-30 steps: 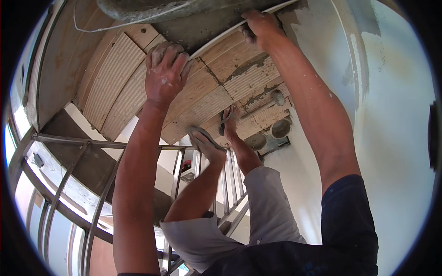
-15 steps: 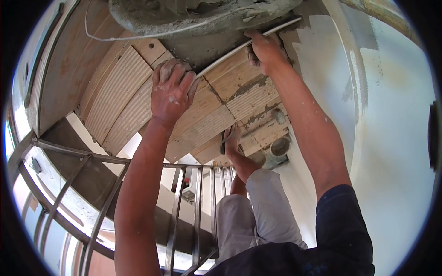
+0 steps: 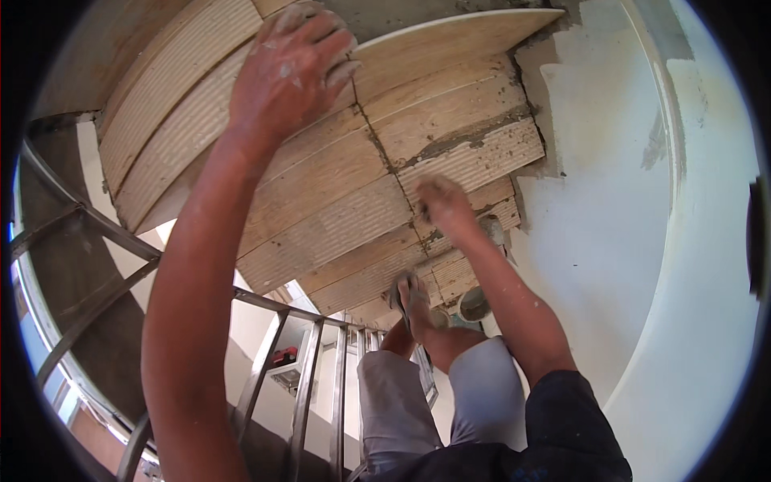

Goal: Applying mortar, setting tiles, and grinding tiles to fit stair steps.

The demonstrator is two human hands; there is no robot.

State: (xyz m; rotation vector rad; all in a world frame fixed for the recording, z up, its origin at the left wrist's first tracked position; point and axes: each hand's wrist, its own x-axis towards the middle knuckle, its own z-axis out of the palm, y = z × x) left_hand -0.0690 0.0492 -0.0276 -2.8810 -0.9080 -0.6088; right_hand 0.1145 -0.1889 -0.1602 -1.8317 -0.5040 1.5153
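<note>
At the top, my left hand [image 3: 293,72] grips the left end of a long wood-look tile [image 3: 458,48], its fingers wrapped over the edge, smeared with grey. The tile lies along dark mortar [image 3: 401,14]; whether it rests fully on it I cannot tell. Lower down, my right hand [image 3: 446,209] is away from that tile, over the tiled stair treads [image 3: 321,209], its fingers curled; anything inside them is hidden. The treads have ribbed bands and grey mortar smears along their joints.
A metal railing [image 3: 277,337] curves along the left and below. My sandalled foot [image 3: 414,301] is on the lower steps, near a bucket [image 3: 474,304]. A pale, patchy wall [image 3: 602,241] runs down the right side.
My right hand has left the tile and moved downward. My left hand still grips it, higher in view. The mortar pan and wire seen earlier have passed out of view as the view shifted.
</note>
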